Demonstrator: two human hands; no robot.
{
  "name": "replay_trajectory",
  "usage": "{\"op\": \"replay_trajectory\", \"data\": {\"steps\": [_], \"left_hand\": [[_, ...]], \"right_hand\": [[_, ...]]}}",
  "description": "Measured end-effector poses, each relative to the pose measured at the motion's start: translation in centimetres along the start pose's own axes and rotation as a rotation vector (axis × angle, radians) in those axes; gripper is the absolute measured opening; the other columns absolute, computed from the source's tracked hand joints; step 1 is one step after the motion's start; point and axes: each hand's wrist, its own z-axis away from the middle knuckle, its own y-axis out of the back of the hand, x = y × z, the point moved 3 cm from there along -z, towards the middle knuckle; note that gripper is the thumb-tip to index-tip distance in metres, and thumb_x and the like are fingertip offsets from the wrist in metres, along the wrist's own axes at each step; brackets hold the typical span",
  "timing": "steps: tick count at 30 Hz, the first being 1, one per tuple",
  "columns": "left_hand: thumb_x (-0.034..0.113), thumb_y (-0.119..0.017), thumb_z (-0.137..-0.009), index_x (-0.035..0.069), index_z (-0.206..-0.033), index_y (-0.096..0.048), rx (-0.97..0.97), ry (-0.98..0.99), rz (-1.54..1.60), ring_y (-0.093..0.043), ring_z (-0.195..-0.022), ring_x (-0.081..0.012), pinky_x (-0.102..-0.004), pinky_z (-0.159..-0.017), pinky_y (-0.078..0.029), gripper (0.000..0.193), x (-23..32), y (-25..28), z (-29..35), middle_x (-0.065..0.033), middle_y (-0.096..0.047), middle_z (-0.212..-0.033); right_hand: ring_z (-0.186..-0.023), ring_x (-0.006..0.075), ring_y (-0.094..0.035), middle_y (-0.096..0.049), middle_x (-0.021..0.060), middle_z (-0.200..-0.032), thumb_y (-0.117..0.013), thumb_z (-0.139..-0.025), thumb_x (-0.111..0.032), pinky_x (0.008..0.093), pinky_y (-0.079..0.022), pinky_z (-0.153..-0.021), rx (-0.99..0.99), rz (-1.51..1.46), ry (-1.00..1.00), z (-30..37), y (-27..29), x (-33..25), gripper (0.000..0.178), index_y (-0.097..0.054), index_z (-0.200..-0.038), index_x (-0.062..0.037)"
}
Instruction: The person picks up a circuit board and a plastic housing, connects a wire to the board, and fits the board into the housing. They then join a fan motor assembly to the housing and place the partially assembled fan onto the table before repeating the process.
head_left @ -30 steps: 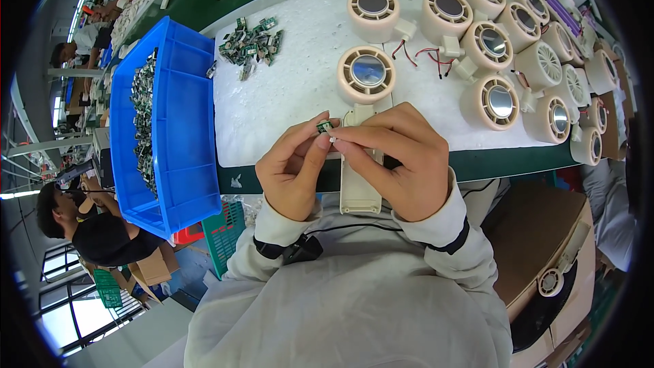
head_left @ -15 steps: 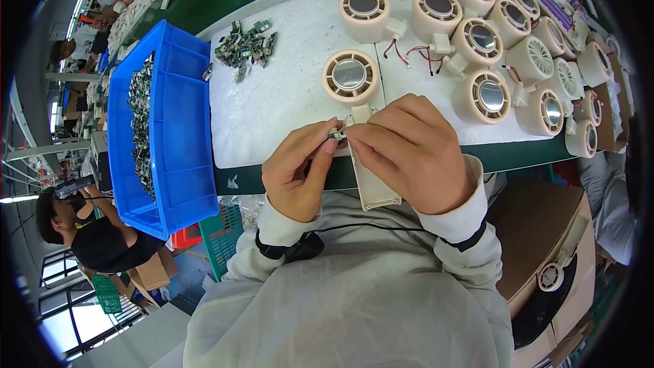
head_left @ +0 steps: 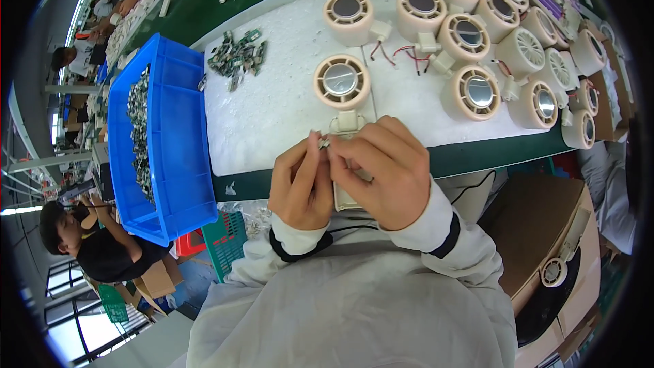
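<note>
My left hand [head_left: 300,187] is closed in a pinch on a small circuit board [head_left: 324,143], mostly hidden by the fingertips. My right hand [head_left: 387,170] is also pinched, its fingertips meeting the left ones at the board; what they grip is too small to make out. Under both hands lies a cream handheld fan [head_left: 343,82], its round head pointing away from me. The fan's handle [head_left: 347,203] runs toward me between my hands, partly covered by the right one.
A blue bin [head_left: 178,136] full of circuit boards stands at the left. A loose pile of boards [head_left: 237,56] lies on the white work surface [head_left: 272,109]. Several fan heads with red and black leads, one being a fan [head_left: 475,93], crowd the right. A cardboard box [head_left: 524,225] is lower right.
Both hands have shifted slightly nearer to me, the right one also leftward, with fingertips still together. The board is now more hidden. The whole view has moved a little.
</note>
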Motion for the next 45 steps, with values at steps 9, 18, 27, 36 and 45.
{"op": "replay_trajectory", "data": {"steps": [9,18,27,36,45], "left_hand": [[-0.006,-0.066,-0.086,-0.006,-0.131,-0.057,-0.338,0.448,0.572,-0.066,-0.103,-0.0249,-0.0336,-0.089,-0.055,0.045,0.8,2.0,-2.1,-0.0194,-0.064,-0.12],[0.03,-0.062,-0.093,0.0,-0.135,-0.049,-0.58,0.808,0.717,-0.068,-0.084,-0.0203,-0.03,-0.071,-0.057,0.054,-0.5,7.5,-14.4,-0.0183,-0.065,-0.113],[0.037,-0.052,-0.101,0.004,-0.126,-0.057,-0.703,0.757,0.657,-0.071,-0.086,-0.0227,-0.0309,-0.073,-0.061,0.041,-5.4,-15.2,-41.4,-0.0153,-0.069,-0.105],[0.06,-0.06,-0.089,0.005,-0.114,-0.069,-0.665,-0.113,-0.833,-0.071,-0.09,-0.0353,-0.041,-0.088,-0.056,0.061,-3.3,-30.4,-51.5,-0.0179,-0.072,-0.107],[0.06,-0.065,-0.084,0.002,-0.097,-0.073,-0.952,-0.101,-0.631,-0.071,-0.083,-0.0356,-0.0428,-0.081,-0.055,0.06,7.2,-44.0,-43.0,-0.0179,-0.073,-0.081]], "right_hand": [[-0.068,0.0221,-0.059,-0.061,0.0055,-0.077,-0.077,-0.077,-0.006,0.0332,-0.048,-0.061,0.101,-0.295,-0.055,-0.8,-0.3,0.7,0.017,-0.072,-0.094,-0.0056],[-0.069,0.0204,-0.063,-0.066,0.0086,-0.091,-0.076,-0.088,-0.019,0.0303,-0.052,-0.063,0.075,-0.441,0.09,1.6,3.3,1.8,0.039,-0.066,-0.123,-0.0062],[-0.065,0.0182,-0.067,-0.067,0.0086,-0.078,-0.065,-0.097,-0.031,0.0309,-0.054,-0.062,-0.35,-0.874,-0.32,2.7,4.5,2.0,0.067,-0.035,-0.153,-0.0102],[-0.061,0.0253,-0.066,-0.066,0.0091,-0.072,-0.062,-0.099,-0.025,0.0346,-0.055,-0.059,-0.159,-0.582,-0.133,3.8,2.5,3.1,0.053,-0.044,-0.148,-0.014],[-0.086,0.0295,-0.069,-0.067,0.0124,-0.102,-0.052,-0.102,-0.021,0.0376,-0.057,-0.071,0.049,-0.722,0.073,4.1,2.1,4.0,0.034,-0.053,-0.136,-0.0143]]}}
